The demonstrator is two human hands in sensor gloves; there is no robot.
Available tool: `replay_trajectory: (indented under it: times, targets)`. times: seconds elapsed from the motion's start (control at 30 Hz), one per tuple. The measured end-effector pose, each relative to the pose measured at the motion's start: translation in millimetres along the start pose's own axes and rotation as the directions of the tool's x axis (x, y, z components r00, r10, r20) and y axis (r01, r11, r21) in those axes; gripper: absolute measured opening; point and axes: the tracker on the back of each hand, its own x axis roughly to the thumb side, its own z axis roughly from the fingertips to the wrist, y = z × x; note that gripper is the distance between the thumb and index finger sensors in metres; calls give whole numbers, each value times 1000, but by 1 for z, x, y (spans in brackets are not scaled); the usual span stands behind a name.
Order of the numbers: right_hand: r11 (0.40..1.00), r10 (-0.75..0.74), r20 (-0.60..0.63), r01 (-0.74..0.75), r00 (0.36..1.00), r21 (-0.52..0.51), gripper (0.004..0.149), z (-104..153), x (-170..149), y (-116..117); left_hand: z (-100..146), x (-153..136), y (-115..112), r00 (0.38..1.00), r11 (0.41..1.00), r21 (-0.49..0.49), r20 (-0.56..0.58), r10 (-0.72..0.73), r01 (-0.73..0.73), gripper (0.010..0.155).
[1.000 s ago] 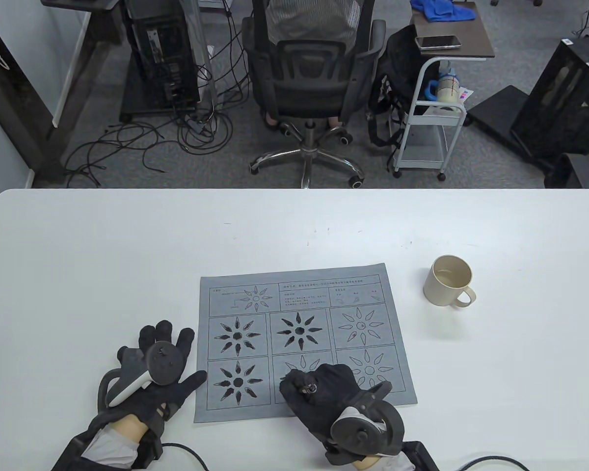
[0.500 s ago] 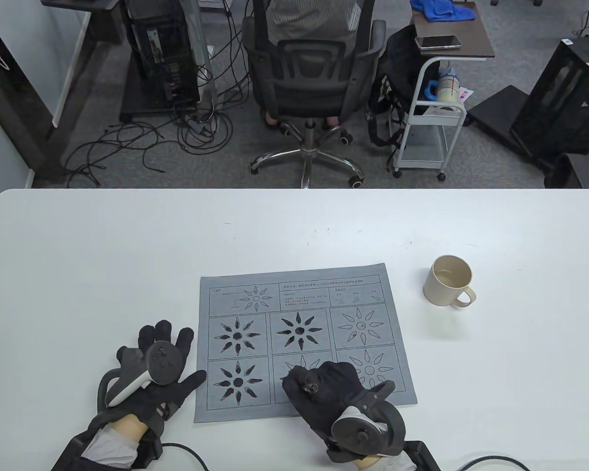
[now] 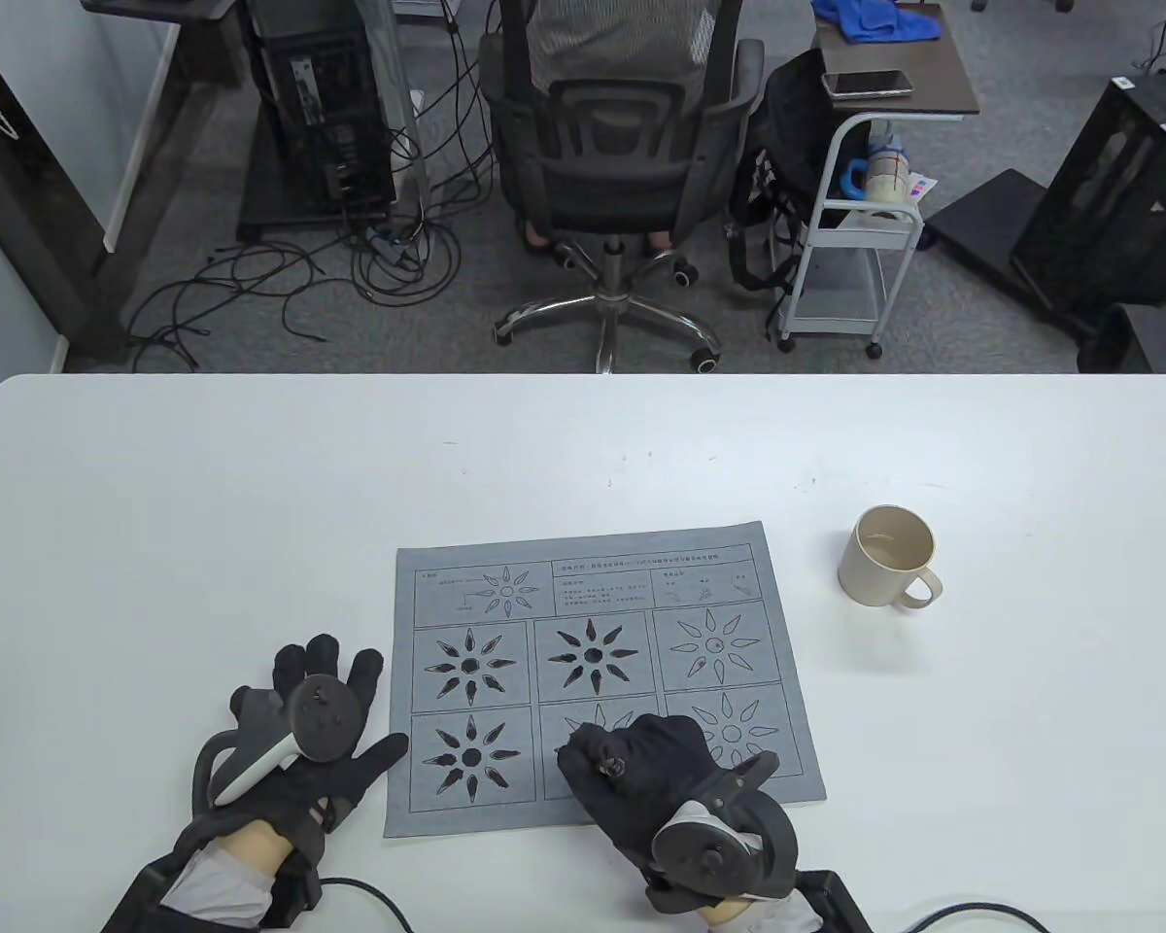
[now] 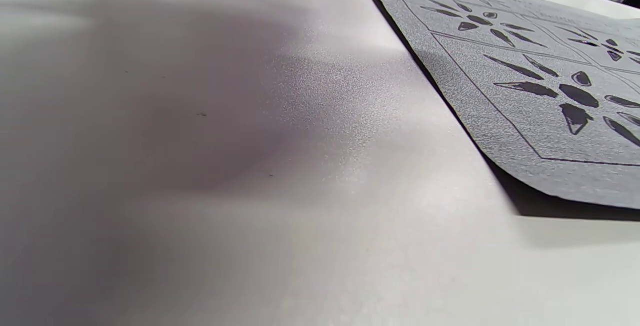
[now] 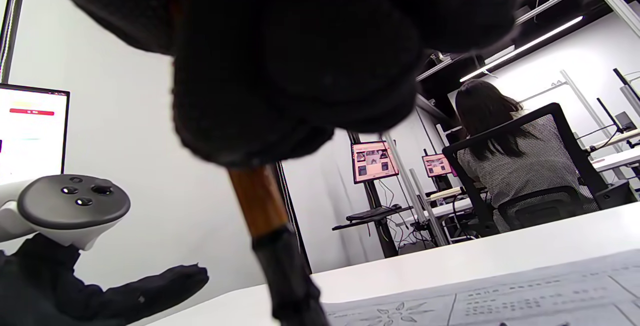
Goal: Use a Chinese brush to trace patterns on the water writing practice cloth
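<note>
A grey practice cloth (image 3: 602, 593) with sunburst patterns lies flat on the white table (image 3: 253, 505); three sunbursts are dark and filled, three are outlines. My right hand (image 3: 632, 768) grips the brush (image 5: 272, 236) upright over the bottom middle pattern; its brown shaft and dark ferrule show in the right wrist view, the tip is hidden. My left hand (image 3: 316, 719) rests flat on the table just left of the cloth, fingers spread, thumb by the cloth's edge. In the left wrist view only the cloth (image 4: 525, 76) and bare tabletop appear.
A beige mug (image 3: 889, 556) stands on the table right of the cloth. Beyond the far table edge a person sits in an office chair (image 3: 607, 146), with a small cart (image 3: 865, 185) and cables on the floor.
My right hand shifted very slightly over the bottom middle pattern. The left hand, cloth and mug have not moved.
</note>
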Motion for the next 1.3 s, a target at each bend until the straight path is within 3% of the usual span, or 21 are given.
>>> replay_trajectory:
  times: [1.3]
  targets:
    - [999, -35, 30, 34, 999, 7, 36, 0, 6, 0, 0, -1, 1, 1000, 1000, -5, -7, 1, -1, 82]
